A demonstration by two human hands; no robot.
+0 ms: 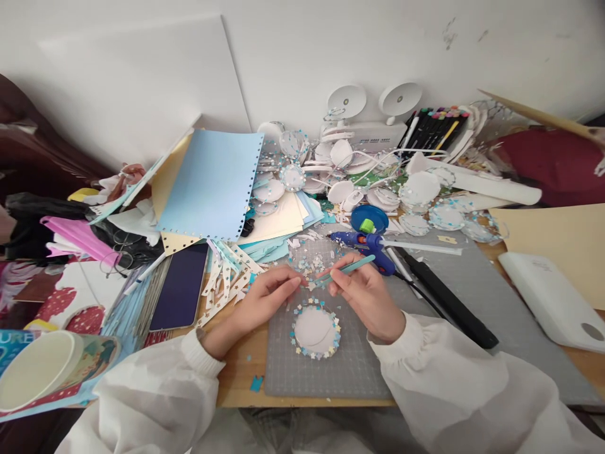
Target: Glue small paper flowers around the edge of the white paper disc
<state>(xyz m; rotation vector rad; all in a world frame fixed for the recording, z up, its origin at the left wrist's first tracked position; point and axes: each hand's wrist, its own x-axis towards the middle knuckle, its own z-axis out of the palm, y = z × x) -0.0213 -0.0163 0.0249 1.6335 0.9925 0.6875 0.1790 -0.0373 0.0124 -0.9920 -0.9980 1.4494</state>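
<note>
My right hand [363,293] grips slim teal tweezers [352,267] between thumb and fingers, their tip pointing left and down. Close to that tip, my left hand [271,291] has thumb and forefinger pinched together; whatever is between them is too small to make out. Just below both hands, a round white disc [314,329] ringed with small blue, white and yellow paper stars lies on the grey cutting mat [302,381]. Loose stars and paper bits [307,263] are scattered beyond my fingers.
A blue glue gun [357,239] lies past my right hand, near a blue tape roll [380,214] and a long black tool [449,299]. Left are a phone [179,290], punched paper strips [231,277] and a paper tub [42,372]. Star-trimmed discs [293,176] pile up behind.
</note>
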